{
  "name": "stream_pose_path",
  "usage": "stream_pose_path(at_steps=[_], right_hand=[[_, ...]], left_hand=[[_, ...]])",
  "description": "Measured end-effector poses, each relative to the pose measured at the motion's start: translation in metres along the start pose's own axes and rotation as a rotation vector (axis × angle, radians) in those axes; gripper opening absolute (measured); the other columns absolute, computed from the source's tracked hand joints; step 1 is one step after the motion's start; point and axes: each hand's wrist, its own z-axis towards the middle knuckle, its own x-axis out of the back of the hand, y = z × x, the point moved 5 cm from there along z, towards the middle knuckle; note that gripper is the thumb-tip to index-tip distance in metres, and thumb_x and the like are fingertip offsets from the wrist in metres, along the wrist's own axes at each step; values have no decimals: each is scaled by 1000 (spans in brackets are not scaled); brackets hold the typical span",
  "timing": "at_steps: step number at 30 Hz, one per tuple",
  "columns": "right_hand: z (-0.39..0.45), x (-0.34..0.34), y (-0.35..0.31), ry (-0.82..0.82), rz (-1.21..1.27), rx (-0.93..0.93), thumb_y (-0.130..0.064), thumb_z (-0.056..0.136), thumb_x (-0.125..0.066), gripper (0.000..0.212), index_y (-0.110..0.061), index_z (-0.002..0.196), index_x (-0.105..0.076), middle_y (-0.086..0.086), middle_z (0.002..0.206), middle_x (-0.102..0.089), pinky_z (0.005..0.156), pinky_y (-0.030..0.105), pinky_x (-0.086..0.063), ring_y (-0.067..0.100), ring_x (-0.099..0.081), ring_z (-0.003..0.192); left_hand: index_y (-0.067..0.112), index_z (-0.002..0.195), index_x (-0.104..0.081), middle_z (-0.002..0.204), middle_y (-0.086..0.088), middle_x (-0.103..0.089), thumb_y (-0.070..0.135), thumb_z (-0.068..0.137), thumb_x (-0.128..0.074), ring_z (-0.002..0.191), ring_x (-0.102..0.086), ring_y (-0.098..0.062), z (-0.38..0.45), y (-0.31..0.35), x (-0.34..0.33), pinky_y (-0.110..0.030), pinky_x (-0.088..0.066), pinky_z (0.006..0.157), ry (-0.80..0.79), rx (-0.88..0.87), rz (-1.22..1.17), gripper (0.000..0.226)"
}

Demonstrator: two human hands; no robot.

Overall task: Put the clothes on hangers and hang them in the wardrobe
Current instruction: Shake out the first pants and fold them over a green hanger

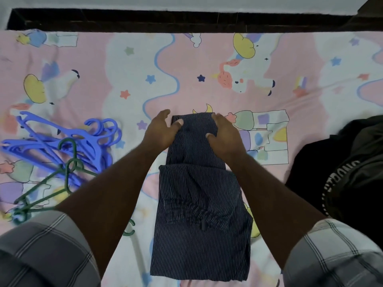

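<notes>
A navy pinstriped garment lies folded lengthwise on the bed, in the middle of the view. My left hand holds its far left corner, with the thumb on top of the cloth and the fingers at the edge. My right hand covers the far right corner, its fingers curled over the far edge and its thumb pressed on the fabric. A heap of blue plastic hangers lies to the left on the sheet. Green hangers lie just below them. No wardrobe is in view.
The bed carries a pink cartoon-print sheet. A black garment with white lettering is heaped at the right edge. A dark wooden bed frame runs along the far side, against a pale wall.
</notes>
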Motion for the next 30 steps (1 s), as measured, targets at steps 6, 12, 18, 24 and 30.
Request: stream_pose_path(at_steps=[6,12,18,24,30], right_hand=[[-45,7,3,52,134,-119,-13,94,-64,56,-12,147,-45,0,141,-55,100,15,-34,16,-54,122],[-127,-10,51,179,216,-414,-10,84,-67,45,-9,129,-60,9,113,-67,88,30,-47,27,-63,105],[-196,-37,79,199,363,-678,-15,85,-70,40,-13,122,-56,-1,96,-62,77,26,-39,20,-56,88],[-217,-58,93,249,900,-859,-11,95,-61,12,-9,106,-56,8,82,-55,56,33,-47,18,-51,63],[-226,-49,105,269,733,-748,-14,91,-63,11,-11,102,-66,7,91,-71,78,42,-59,22,-67,79]], left_hand=[[18,135,-55,129,-1,-62,44,95,-64,120,-59,-21,-40,-20,1,-40,-44,106,66,119,-100,49],[15,125,-60,104,-1,-65,41,91,-68,98,-63,-22,-118,-72,-11,-30,-47,87,189,312,-224,44],[17,110,-66,99,-3,-72,56,88,-66,84,-68,-25,-177,-104,-41,-37,-57,72,3,511,-508,44],[18,135,-57,129,-4,-61,60,99,-44,116,-57,-23,-199,-119,-48,-37,-45,93,-161,660,-723,57],[14,146,-49,145,-7,-51,67,99,-31,134,-47,-28,-213,-126,-48,-42,-39,110,-211,720,-789,72]])
